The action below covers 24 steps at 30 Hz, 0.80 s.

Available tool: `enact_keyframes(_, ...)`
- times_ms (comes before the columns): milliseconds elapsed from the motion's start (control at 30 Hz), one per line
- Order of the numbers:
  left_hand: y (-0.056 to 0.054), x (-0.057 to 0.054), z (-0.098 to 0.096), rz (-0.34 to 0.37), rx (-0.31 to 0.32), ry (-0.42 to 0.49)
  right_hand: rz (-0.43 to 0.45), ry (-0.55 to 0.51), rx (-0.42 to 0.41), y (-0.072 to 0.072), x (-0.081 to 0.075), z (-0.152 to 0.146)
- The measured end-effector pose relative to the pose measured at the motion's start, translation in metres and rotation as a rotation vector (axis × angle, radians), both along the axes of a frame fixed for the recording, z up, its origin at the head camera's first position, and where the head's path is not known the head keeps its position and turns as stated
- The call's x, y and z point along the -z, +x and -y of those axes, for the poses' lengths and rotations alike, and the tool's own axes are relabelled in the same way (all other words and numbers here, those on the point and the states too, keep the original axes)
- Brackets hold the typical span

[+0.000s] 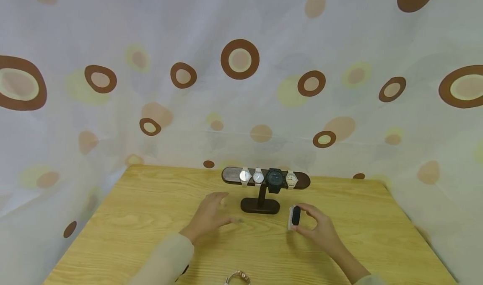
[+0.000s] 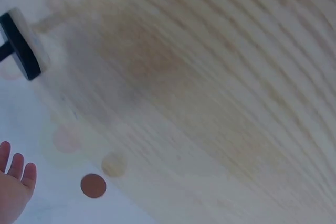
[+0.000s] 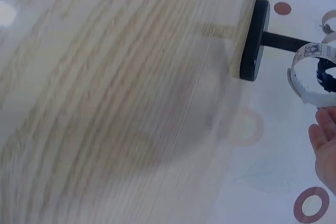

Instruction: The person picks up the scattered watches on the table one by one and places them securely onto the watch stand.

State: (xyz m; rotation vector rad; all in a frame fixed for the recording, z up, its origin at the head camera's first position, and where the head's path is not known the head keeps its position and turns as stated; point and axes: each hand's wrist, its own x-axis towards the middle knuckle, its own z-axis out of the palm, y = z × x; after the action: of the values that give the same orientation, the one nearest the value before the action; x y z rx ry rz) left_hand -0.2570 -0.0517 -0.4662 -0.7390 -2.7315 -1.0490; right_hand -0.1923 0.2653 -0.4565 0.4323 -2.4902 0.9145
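Note:
Between the thumb and fingers of my right hand is a white fitness band with a dark oval screen. The right wrist view shows its white strap as a closed loop above the fingers. My left hand hovers over the table with thumb and fingers spread, holding nothing; its fingertips also show in the left wrist view. A dark wooden watch stand stands upright beyond the hands. On its bar are a black watch and several lighter ones, including a gold-faced watch at the right.
At the near edge of the head view, a gold-toned bracelet watch lies on the wooden table, partly cut off. A small dark object peeks out beside the left sleeve. Behind the table hangs a white curtain with brown circles.

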Motion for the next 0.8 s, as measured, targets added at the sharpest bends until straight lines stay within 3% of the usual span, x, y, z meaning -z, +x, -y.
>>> enact_keyframes(133,-0.005,-0.008,0.009,-0.029,-0.042,-0.058,-0.022,0.015,0.037,-0.006,-0.002,-0.008)
enact_keyframes(433,-0.014,-0.028,0.018,-0.042,-0.126,-0.081,-0.041,-0.007,0.114,-0.015,-0.015,-0.019)
enact_keyframes(667,-0.026,-0.039,0.02,-0.13,-0.125,-0.134,0.032,-0.011,0.137,-0.02,-0.029,-0.024)
enact_keyframes(800,-0.031,-0.045,0.017,-0.169,-0.103,-0.166,0.015,-0.007,0.127,-0.024,-0.032,-0.026)
